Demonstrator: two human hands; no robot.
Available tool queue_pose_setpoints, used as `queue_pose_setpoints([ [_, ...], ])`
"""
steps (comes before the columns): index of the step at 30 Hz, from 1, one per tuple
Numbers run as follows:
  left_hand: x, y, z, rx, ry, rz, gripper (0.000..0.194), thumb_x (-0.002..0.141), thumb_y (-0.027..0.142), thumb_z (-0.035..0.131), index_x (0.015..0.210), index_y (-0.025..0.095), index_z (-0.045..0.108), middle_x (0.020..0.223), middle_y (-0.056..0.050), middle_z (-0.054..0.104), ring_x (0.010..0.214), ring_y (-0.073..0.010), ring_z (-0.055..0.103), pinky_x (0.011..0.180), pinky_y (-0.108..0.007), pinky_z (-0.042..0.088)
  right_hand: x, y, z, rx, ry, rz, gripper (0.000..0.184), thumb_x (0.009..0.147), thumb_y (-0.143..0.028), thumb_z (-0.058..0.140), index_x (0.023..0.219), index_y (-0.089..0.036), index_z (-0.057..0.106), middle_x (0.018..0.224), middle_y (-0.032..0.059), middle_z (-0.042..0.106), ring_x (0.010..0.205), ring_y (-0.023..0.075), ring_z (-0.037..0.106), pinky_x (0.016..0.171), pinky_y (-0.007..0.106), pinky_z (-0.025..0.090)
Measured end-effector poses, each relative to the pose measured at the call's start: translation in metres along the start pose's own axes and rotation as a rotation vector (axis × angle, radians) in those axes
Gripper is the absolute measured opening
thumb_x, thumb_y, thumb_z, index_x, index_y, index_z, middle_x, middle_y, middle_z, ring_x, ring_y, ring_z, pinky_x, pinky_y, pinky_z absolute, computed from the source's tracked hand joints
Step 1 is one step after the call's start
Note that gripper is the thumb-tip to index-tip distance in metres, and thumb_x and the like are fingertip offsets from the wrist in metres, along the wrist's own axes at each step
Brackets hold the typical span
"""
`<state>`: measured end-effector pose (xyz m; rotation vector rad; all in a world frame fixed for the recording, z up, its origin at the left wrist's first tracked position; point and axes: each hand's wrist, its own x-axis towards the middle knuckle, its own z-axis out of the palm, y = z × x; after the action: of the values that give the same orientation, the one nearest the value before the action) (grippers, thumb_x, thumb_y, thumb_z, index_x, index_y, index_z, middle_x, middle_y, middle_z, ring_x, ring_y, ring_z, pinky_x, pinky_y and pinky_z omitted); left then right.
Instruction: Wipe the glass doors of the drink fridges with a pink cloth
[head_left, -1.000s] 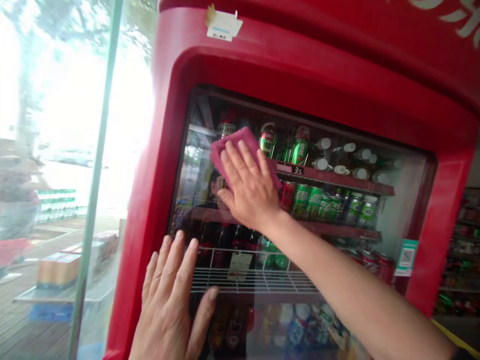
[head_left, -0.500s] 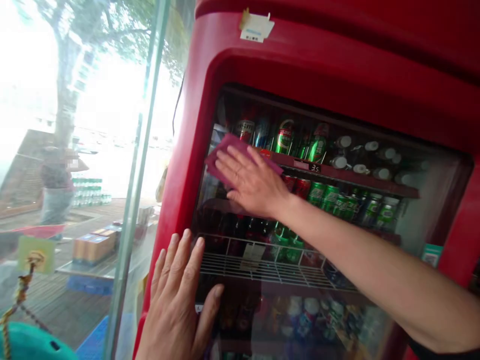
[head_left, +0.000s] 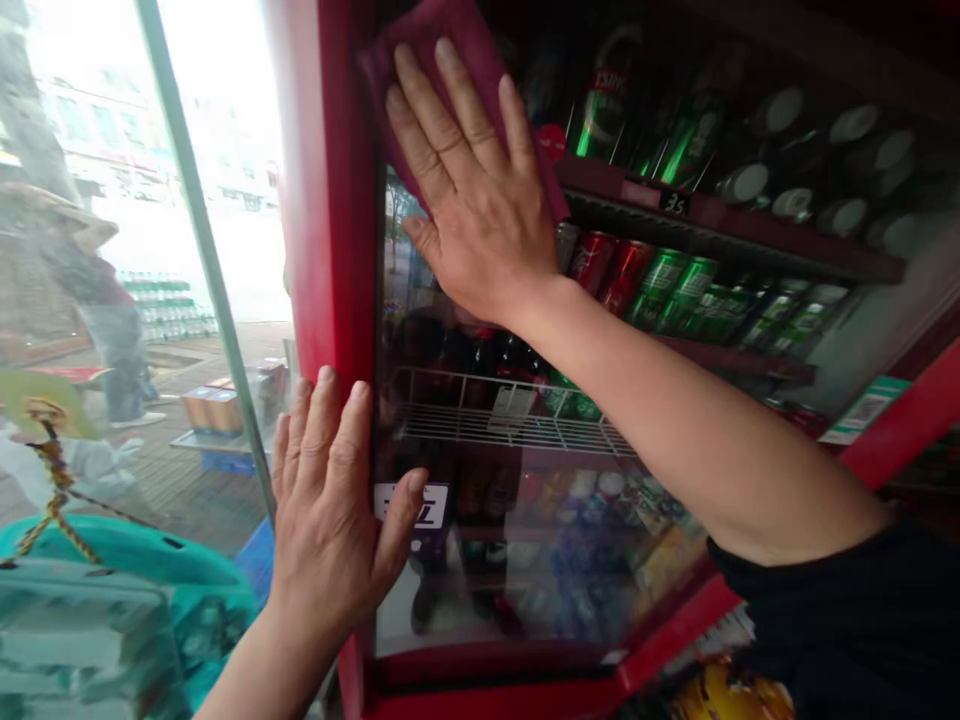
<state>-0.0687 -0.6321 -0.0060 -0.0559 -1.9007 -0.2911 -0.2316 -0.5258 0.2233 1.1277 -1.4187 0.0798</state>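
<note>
Starting far left: hazy window glass with a slanted pale green frame bar, street outside washed out and blurred, a person out there only a smear. Bottom left, a glossy teal plastic thing with a knotted braided cord, cut off by the edge. Next, the left hand, flat, fingers spread and straight, gripping nothing, palm pressed on the smooth red fridge frame with the thumb over onto the glass door, covering part of a white sticker whose print can't be read. Upper middle, the right hand, also flat and open-fingered, pressing a soft maroon cloth against the top left corner of the glass; cloth is matte, folded, mostly hidden under the palm and cropped by the top edge. Forearm crosses down right to a black sleeve. Behind the glass: white wire shelf, red cans and green cans in rows, shiny cylinders, labels too smeared to read; can tops higher up look like white round lids, probably bottles lying flat. Small price tag on the dark red shelf edge. Lower shelf contents are a reflective blur. Bottom right, something yellow, cut off.
</note>
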Motion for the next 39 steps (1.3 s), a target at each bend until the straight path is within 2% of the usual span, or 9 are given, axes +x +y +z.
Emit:
queue_pose_setpoints([
  [3,-0.005,0.001,0.001,-0.008,-0.016,-0.004,0.091,0.103,0.038,0.067,0.179,0.026,0.020,0.189,-0.009,0.018,0.175,-0.0349,0.017,0.143,-0.059,0.016,-0.025,-0.030,0.008,0.012,-0.083,0.074,0.063,0.117,-0.050,0.030,0.166,-0.013,0.046,0.180,0.0075,0.037,0.171,0.0300,0.022,0.139,0.056,0.012],
  [5,-0.007,0.003,0.003,-0.019,-0.021,0.002,0.093,0.102,0.037,0.068,0.180,0.028,0.018,0.189,-0.009,0.019,0.175,-0.0363,0.018,0.142,-0.061,0.018,-0.044,-0.055,0.011,0.035,-0.180,0.146,0.068,0.113,-0.040,0.055,0.174,-0.019,0.035,0.185,0.0070,0.027,0.174,0.0270,0.007,0.142,0.058,0.002],
  [11,-0.006,0.011,0.006,-0.094,0.021,0.035,0.088,0.102,0.034,0.067,0.178,0.023,0.024,0.185,-0.013,0.029,0.171,-0.0337,0.030,0.140,-0.052,0.031,-0.113,-0.128,0.026,0.188,-0.364,0.245,0.077,0.112,-0.040,0.051,0.180,-0.022,0.018,0.188,0.0035,0.012,0.175,0.0274,-0.005,0.145,0.060,0.001],
  [17,-0.006,0.007,0.013,-0.135,-0.027,-0.040,0.075,0.113,0.050,0.046,0.179,0.025,0.022,0.185,-0.011,0.032,0.171,-0.0303,0.033,0.139,-0.048,0.033,-0.176,-0.164,0.040,0.428,-0.141,0.266,0.055,0.114,-0.035,0.043,0.166,-0.021,0.052,0.178,0.0035,0.045,0.175,0.0216,0.015,0.146,0.052,0.009],
  [20,-0.007,0.000,0.021,-0.178,-0.077,-0.081,0.072,0.115,0.053,0.035,0.179,0.025,0.019,0.186,-0.010,0.028,0.172,-0.0291,0.030,0.140,-0.047,0.031,-0.194,-0.170,0.028,0.701,0.040,0.319,0.043,0.113,-0.034,0.044,0.144,-0.024,0.071,0.154,0.0036,0.073,0.167,0.0189,0.040,0.145,0.047,0.019],
  [23,-0.006,-0.007,0.034,-0.165,-0.095,-0.051,0.070,0.115,0.049,0.033,0.179,0.026,0.019,0.188,-0.010,0.024,0.173,-0.0311,0.025,0.141,-0.053,0.027,-0.211,-0.177,0.004,0.990,0.116,0.513,0.036,0.110,-0.027,0.047,0.136,-0.024,0.073,0.137,0.0066,0.081,0.146,0.0196,0.066,0.136,0.045,0.041],
  [26,-0.005,-0.016,0.054,-0.043,-0.061,0.036,0.071,0.112,0.029,0.047,0.179,0.029,0.022,0.189,-0.010,0.019,0.174,-0.0335,0.020,0.141,-0.060,0.024,-0.238,-0.187,-0.023,1.133,0.091,0.789,0.034,0.109,-0.021,0.048,0.131,-0.027,0.074,0.122,0.0068,0.084,0.119,0.0196,0.080,0.110,0.035,0.063],
  [31,-0.011,-0.033,0.087,0.109,0.130,0.225,0.081,0.100,0.006,0.058,0.175,0.023,0.034,0.184,-0.011,0.031,0.175,-0.0320,0.018,0.141,-0.057,0.025,-0.311,-0.212,-0.058,1.087,-0.099,0.929,0.028,0.108,-0.019,0.052,0.126,-0.027,0.072,0.104,0.0053,0.084,0.104,0.0204,0.082,0.094,0.030,0.068],
  [39,-0.012,-0.035,0.099,0.251,0.079,0.201,0.081,0.108,0.037,0.049,0.180,0.019,0.016,0.189,-0.008,0.008,0.176,-0.0349,-0.001,0.142,-0.063,0.006,-0.400,-0.222,-0.081,1.035,-0.206,0.923,0.028,0.106,-0.018,0.059,0.130,-0.028,0.071,0.105,0.0054,0.085,0.096,0.0199,0.083,0.088,0.025,0.068],
])
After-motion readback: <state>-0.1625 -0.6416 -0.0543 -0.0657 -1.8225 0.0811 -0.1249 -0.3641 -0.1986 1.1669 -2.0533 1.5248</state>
